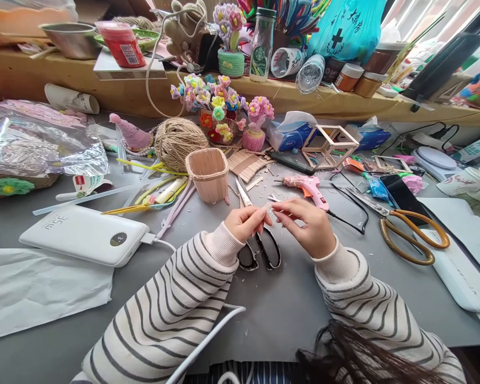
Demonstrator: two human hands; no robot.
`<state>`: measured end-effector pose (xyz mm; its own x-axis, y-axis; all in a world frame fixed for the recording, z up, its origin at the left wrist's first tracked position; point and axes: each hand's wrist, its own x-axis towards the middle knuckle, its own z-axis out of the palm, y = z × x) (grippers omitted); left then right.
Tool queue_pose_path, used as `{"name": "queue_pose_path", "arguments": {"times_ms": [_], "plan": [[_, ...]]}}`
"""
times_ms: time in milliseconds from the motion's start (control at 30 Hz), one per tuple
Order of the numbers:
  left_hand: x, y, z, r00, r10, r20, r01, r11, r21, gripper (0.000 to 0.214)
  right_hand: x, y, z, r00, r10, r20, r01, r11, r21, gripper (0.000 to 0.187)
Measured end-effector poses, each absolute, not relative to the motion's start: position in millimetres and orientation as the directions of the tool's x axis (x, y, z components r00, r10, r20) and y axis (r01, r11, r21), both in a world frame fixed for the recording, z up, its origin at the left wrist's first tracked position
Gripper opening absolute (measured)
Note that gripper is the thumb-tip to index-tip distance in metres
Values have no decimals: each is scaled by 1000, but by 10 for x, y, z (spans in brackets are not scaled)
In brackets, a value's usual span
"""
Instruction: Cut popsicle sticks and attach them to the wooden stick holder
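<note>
My left hand (248, 223) is closed in a pinch above the black-handled scissors (269, 250). Close on its right, my right hand (306, 224) pinches with thumb and forefinger. What the fingertips hold, if anything, is too small to make out. The blades of the black-handled scissors point away from me, partly behind my left hand. Just beyond my hands stands a small wooden basket (208, 178) with a twine-wrapped rim. A pink glue gun (310, 188) lies past my right hand, its black cord trailing right.
Brown-handled scissors (416, 237) and a dark phone (402, 197) lie at right. A white power bank (84, 232) with a cable lies at left. Behind are a twine ball (180, 143), a wooden stick frame (330, 146) and pipe-cleaner flowers (220, 101). Small scraps litter the table.
</note>
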<state>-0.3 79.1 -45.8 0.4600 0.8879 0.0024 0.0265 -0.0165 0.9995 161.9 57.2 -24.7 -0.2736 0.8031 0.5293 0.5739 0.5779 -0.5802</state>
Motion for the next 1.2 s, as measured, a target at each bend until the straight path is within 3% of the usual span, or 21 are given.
{"name": "queue_pose_path", "arguments": {"times_ms": [433,833,1200], "plan": [[18,755,-433,435,900,6,119,-65,991,37,1570,530,-311,-263,745,613,595,625,-504,20],[36,738,-428,392,920,17,89,-56,994,37,1509,508,-325,-228,744,628,630,605,-487,21],[86,745,-466,439,898,-35,-6,42,999,42,1516,481,-366,-272,629,728,778,589,-218,14]]}}
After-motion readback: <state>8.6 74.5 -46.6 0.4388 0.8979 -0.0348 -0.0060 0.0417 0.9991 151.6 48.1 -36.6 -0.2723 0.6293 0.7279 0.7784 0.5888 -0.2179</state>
